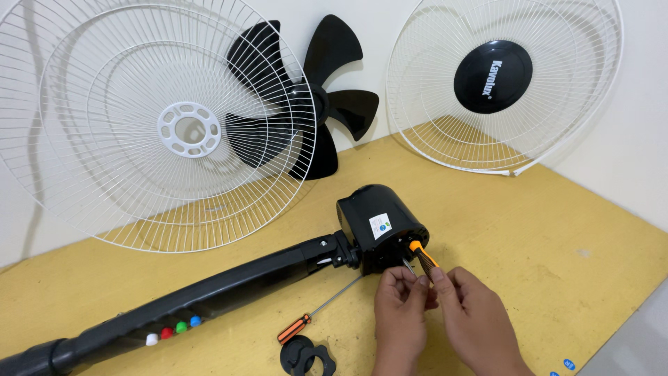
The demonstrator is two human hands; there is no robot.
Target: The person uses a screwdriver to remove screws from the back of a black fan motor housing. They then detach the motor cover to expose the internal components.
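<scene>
**Two hands at the fan's motor housing, screwdriver in the right**

Far to the left of our hands, a white rear grille leans against the wall, with the black fan blade propped behind its right edge. Both look light; we judge the thin wires springy and easy to bend, best lifted by the outer ring, and the blade by its hub.

Nearer, running from the lower left up toward our hands, lies the black fan stand with its row of coloured buttons. It looks stiff and fairly heavy, something to grip along the column rather than at the joint. Just left of our hands, a spare screwdriver with an orange-and-black handle rests on the yellow counter, and a black plastic nut lies just below it.

Our left hand is closed, pinching something small and metallic at the fingertips; we cannot tell what it is. Our right hand touches it and is wrapped around an orange-handled screwdriver whose tip points into the motor housing, directly above both hands. The housing is smooth, glossy and probably slippery, dense with the motor inside; we would steady it around its rounded body.

Up and to the right, a front grille with a black centre cap leans in the corner.

No containers are visible.
</scene>
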